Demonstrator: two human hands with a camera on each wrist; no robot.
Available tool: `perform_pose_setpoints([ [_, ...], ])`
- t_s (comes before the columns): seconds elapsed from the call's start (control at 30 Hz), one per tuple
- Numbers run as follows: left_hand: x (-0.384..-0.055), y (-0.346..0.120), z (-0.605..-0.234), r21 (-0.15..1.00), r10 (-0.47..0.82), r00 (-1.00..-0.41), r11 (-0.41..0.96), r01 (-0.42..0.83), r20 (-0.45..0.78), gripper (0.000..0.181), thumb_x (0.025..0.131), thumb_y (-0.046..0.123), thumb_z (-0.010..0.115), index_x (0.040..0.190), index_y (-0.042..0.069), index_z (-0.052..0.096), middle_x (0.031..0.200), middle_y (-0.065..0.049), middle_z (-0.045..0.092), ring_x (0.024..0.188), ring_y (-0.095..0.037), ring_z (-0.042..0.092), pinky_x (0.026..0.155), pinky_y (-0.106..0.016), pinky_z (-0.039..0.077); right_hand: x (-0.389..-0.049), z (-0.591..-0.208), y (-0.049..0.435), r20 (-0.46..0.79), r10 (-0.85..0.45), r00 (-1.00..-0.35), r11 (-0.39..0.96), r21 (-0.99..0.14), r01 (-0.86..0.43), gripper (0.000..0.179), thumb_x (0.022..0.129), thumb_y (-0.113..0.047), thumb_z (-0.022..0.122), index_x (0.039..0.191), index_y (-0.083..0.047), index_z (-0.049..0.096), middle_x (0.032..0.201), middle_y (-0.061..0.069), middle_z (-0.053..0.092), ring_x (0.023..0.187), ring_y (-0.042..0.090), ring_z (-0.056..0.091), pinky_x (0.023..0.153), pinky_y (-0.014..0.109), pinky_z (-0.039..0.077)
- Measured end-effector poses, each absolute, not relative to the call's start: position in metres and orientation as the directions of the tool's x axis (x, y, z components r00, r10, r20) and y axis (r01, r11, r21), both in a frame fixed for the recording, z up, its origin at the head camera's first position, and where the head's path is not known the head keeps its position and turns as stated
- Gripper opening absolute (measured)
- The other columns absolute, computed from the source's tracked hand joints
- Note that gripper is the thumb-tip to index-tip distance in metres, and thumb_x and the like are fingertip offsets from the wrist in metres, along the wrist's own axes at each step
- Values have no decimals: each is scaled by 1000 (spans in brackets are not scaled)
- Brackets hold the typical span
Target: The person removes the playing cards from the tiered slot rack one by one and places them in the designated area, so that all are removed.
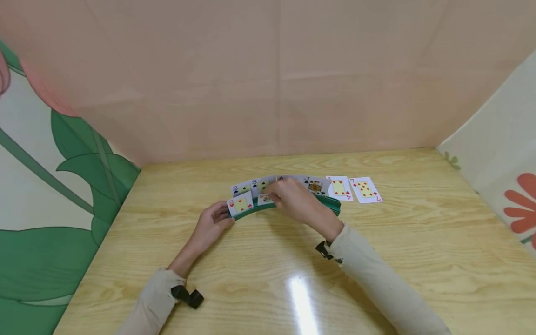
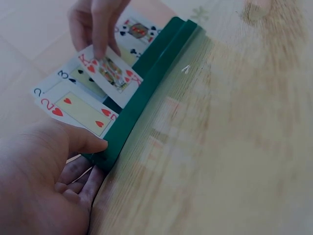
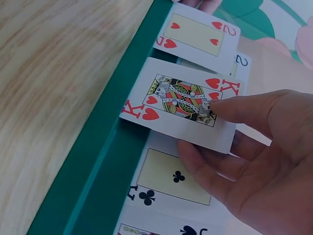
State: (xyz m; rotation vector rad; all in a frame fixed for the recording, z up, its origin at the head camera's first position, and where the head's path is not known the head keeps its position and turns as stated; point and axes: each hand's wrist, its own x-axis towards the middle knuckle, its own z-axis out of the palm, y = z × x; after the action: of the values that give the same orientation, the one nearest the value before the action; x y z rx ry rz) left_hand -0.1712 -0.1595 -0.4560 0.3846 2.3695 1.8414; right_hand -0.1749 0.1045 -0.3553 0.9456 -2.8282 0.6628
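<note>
A curved green card holder [image 1: 332, 204] stands on the table with playing cards upright in it. My left hand [image 1: 211, 226] grips its left end, thumb against the front and fingers curled underneath, in the left wrist view. Between thumb and fingers my right hand [image 3: 264, 147] pinches the king of hearts [image 3: 183, 100], whose lower edge is at the holder's front slot. Left of it in the same row stands the two of hearts [image 2: 80, 115]. Behind are a two of spades [image 1: 241, 189], a club card [image 3: 171, 174] and a jack of spades [image 1: 316, 187], partly covered.
Two red cards lie face up right of the holder: a four [image 1: 340, 188] and a seven of diamonds [image 1: 365, 190]. The wooden table [image 1: 251, 279] meets a plain pinkish backdrop [image 1: 276, 93] behind, with flower-patterned panels at both sides.
</note>
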Motion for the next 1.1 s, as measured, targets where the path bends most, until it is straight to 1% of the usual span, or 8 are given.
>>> perform_pose_setpoints([
  [0.1, -171, -158, -456, 966, 271, -960, 226, 126, 62, 38, 93, -1, 65, 130, 1, 58, 131, -18, 60, 121, -28, 57, 103, -39, 48, -174, -352, 107, 203, -539, -818, 726, -381, -573, 25, 95, 1, 60, 111, -8, 76, 104, 9, 74, 55, 7, 42, 52, 21, 39],
  [0.27, -171, -158, -458, 966, 275, -959, 221, 133, 69, 37, 93, -1, 65, 130, 0, 58, 130, -18, 60, 120, -29, 57, 102, -37, 49, -171, -342, 111, 225, -534, -815, 724, -375, -578, 24, 95, 2, 60, 110, -7, 76, 104, 10, 74, 55, 8, 43, 53, 23, 40],
  [0.53, -171, -158, -457, 961, 285, -955, 228, 155, 86, 36, 93, -2, 65, 129, 2, 59, 130, -16, 60, 121, -28, 58, 103, -37, 48, -165, -325, 115, 226, -521, -823, 739, -363, -568, 27, 97, -4, 60, 122, -7, 71, 106, 11, 74, 49, 7, 40, 51, 24, 40],
  [0.63, -171, -157, -456, 958, 287, -953, 235, 166, 95, 37, 93, -2, 65, 130, 1, 58, 130, -17, 60, 121, -29, 58, 103, -37, 49, -163, -320, 117, 235, -518, -823, 734, -372, -568, 27, 98, -5, 60, 123, -6, 70, 109, 11, 73, 52, 6, 48, 53, 23, 44],
  [0.77, -172, -155, -457, 959, 286, -953, 226, 170, 101, 37, 92, -3, 65, 129, -1, 59, 129, -19, 61, 120, -30, 58, 103, -39, 49, -161, -316, 120, 259, -514, -818, 727, -374, -575, 25, 97, -5, 62, 121, -6, 70, 111, 10, 73, 69, 8, 63, 58, 23, 52],
  [0.87, -172, -154, -456, 962, 285, -954, 218, 163, 97, 37, 92, -3, 65, 128, -1, 59, 129, -19, 61, 120, -30, 58, 104, -40, 48, -159, -314, 121, 278, -518, -809, 720, -370, -587, 25, 96, -4, 64, 120, -5, 71, 109, 10, 73, 68, 9, 62, 56, 23, 51],
  [1.0, -170, -155, -456, 962, 289, -953, 221, 158, 90, 39, 93, -2, 65, 131, -2, 57, 132, -21, 59, 122, -32, 57, 105, -43, 47, -156, -314, 120, 315, -514, -798, 699, -385, -603, 44, 96, -6, 65, 138, -11, 57, 93, 8, 73, 53, 8, 52, 49, 23, 46],
  [1.1, -170, -158, -457, 960, 282, -955, 234, 156, 86, 40, 93, -3, 64, 132, -3, 56, 133, -22, 58, 123, -33, 56, 105, -44, 47, -154, -315, 117, 370, -497, -785, 664, -419, -619, 49, 97, -7, 64, 142, -14, 46, 90, 8, 72, 53, 8, 54, 49, 24, 47],
])
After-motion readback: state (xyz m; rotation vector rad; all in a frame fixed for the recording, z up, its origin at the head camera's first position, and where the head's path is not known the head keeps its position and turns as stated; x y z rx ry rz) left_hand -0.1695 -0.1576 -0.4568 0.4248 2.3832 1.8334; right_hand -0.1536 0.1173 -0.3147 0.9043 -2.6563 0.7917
